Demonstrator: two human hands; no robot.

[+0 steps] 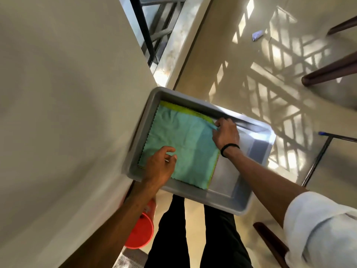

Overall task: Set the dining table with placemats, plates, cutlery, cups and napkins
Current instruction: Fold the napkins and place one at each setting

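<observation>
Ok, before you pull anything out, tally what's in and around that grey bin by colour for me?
Grey: 1, the bin itself.
Teal-green: 1, the top cloth; the right hand pinches its far corner, the left hand is over its near part.
Yellow-green: 1, a cloth edge showing beneath it.
Orange-red: 1, a bucket on the floor by the bin.
Total: 4.

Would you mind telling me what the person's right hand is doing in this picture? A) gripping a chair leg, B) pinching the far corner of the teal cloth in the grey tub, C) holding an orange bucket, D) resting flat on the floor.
B: the right hand pinches the far corner of the teal cloth lying in the grey tub, while the left hand hovers over the cloth's near part.
</observation>
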